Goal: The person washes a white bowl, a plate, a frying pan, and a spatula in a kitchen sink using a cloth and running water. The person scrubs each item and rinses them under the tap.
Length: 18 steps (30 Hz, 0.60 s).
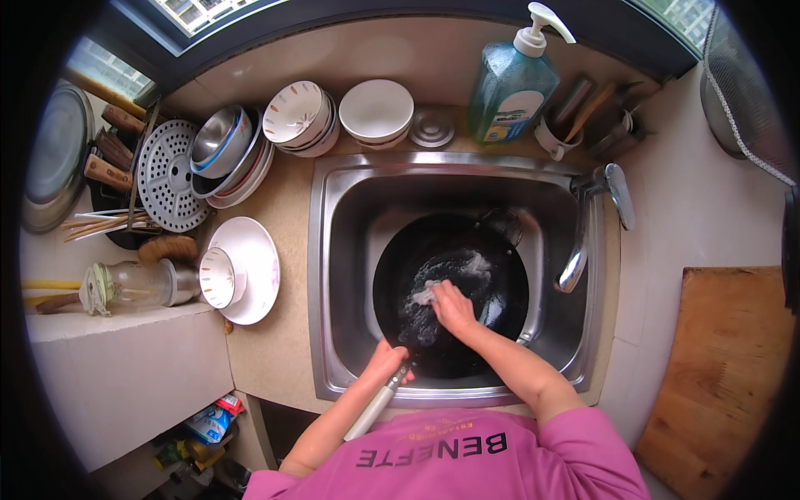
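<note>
A black wok (387, 275) rests in a stainless steel sink (359, 187), its inside wet and streaked with white suds. My right hand (453, 306) presses a whitish cloth or scrubber (427, 294) against the wok's inner surface. My left hand (390, 362) grips the wok at its near left edge, where the pale handle (375, 409) joins it; the handle points back towards me over the sink's front rim. A chrome faucet (578, 250) stands at the right of the sink, its spout over the basin. A round metal strainer (502, 225) shows at the wok's far edge.
Behind the sink stand stacked bowls (377, 112), a blue-green pump bottle (512, 94) and a cup of utensils (556, 140). At left are a plate (259, 269), a perforated steamer plate (172, 175) and a knife rack with wooden-handled knives (109, 174). A wooden board (719, 362) lies at right.
</note>
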### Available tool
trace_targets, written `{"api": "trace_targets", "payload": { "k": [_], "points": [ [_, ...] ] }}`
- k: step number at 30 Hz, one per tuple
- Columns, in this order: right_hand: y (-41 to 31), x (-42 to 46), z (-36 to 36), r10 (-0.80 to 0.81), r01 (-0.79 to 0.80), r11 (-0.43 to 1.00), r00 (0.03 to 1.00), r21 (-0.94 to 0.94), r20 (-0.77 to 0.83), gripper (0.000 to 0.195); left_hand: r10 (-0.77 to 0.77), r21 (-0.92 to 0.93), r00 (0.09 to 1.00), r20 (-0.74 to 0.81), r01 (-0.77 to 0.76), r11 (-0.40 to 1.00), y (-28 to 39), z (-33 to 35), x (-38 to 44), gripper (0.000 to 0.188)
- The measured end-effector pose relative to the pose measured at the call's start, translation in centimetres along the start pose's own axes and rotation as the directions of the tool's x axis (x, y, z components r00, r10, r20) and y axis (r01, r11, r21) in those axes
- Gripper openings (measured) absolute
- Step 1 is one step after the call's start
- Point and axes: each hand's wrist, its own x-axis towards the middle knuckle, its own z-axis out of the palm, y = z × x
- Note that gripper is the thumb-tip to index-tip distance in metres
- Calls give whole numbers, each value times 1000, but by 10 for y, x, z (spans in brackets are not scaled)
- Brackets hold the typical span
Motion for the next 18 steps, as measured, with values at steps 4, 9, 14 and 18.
{"api": "trace_targets", "payload": {
  "k": [4, 9, 14, 18],
  "points": [
    [31, 35, -6, 185, -211, 973, 955, -92, -231, 21, 1, -5, 1000, -17, -1, 1000, -2, 3, 4, 26],
    [-14, -18, 2, -35, 33, 998, 999, 61, 39, 27, -16, 5, 1000, 18, 16, 1000, -1, -1, 2, 24],
    [45, 11, -16, 193, -282, 920, 930, -271, -312, 27, -6, 0, 1000, 8, 6, 1000, -1, -2, 2, 22],
    [68, 55, 1, 550, -525, 829, 703, 192, -451, 40, -27, 1, 999, 27, 27, 1000, -3, -2, 7, 22]
  ]
}}
